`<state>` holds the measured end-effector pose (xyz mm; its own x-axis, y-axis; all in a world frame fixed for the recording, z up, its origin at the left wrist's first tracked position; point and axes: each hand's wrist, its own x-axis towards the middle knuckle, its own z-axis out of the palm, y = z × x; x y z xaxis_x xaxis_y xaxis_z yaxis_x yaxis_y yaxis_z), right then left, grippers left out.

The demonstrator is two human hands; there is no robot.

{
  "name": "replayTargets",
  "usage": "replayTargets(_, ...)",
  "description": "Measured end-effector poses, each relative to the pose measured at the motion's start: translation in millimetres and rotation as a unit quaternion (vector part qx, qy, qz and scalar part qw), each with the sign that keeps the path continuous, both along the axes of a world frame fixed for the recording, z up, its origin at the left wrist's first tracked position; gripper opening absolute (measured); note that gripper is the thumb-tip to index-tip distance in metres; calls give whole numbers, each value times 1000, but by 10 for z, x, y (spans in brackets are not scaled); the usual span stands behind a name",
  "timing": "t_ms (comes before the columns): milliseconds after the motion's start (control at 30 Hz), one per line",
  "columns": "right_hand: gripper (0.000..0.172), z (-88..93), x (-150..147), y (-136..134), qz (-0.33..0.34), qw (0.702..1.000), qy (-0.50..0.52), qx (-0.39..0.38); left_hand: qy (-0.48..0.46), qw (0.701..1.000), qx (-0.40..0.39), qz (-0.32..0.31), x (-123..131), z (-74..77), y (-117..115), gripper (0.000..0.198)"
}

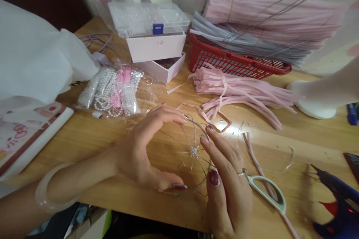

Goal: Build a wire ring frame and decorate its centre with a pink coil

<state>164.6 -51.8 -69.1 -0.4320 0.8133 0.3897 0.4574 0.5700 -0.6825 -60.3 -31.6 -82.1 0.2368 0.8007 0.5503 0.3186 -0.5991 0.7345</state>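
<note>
Wears a pale bangle [41, 194] on the left wrist at the near left of a wooden table [157, 211]. Handles a spoked wire frame [193, 151] at the near centre, on or just above the tabletop, cannot tell which. Curves the left hand [138, 145] along the frame's left side, thumb and index finger wide apart. Sets the right hand [231, 183] at its right side, fingers close together and thumb apart; cannot tell whether clamped on the wire. Has a pale looped handle [282, 206] just beside the right hand, over 1 thin pink stem [254, 153], and a dark blue glue gun [343, 209] with a red trigger at the near right. Shows, farther off, a clear bag of white beads and pink pieces [117, 91] on the left, and a bundle of pink stems [246, 87] on the right, near a narrow printed tape [175, 88]. Shows at far centre a clear case [134, 18] with 1 blue latch [157, 28] above 2 white boxes [157, 47]; at far right, a red basket [238, 65] under pink and grey-blue stems [266, 13].
</note>
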Motion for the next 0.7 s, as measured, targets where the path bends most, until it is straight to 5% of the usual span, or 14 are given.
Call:
replayTargets(500, 47, 32, -19, -10, -15, 1000, -1, -2, -28, 999, -22, -19, -7, 20, 9, 81)
replayTargets(700, 46, 35, -32, -9, -19, 1000, 2, -1, 23, 999, -5, 41, -8, 42, -16, 79)
